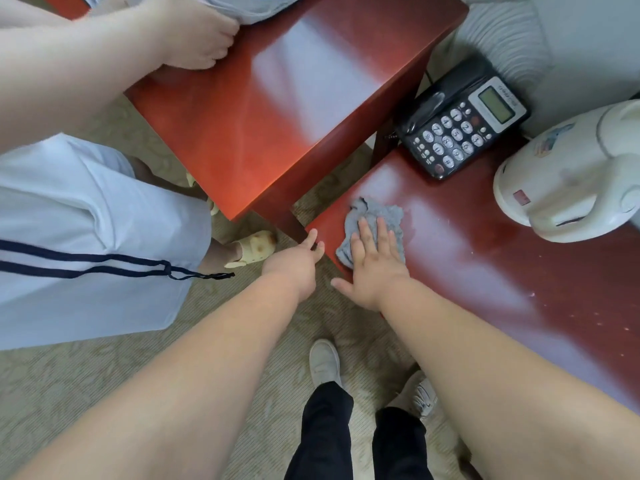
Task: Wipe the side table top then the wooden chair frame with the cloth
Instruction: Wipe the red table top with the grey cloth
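Note:
A crumpled grey cloth (381, 216) lies near the front left corner of the dark red side table top (467, 258). My right hand (372, 263) lies flat on the cloth with straight, spread fingers and presses it down. My left hand (298, 263) reaches to the table's left corner, and its fingertips touch the edge there. The glossy red wooden chair frame (277, 126) stands just left of and behind the table, and one of its legs comes down beside my left hand. Faint damp streaks show on the table top around the cloth.
A black desk telephone (460, 123) and a white electric kettle (568, 178) stand on the far part of the table. Another person in white shorts (86, 237) stands at the left, with a hand (194, 36) on the chair frame. Patterned carpet (104, 382) lies below, and my shoes are on it.

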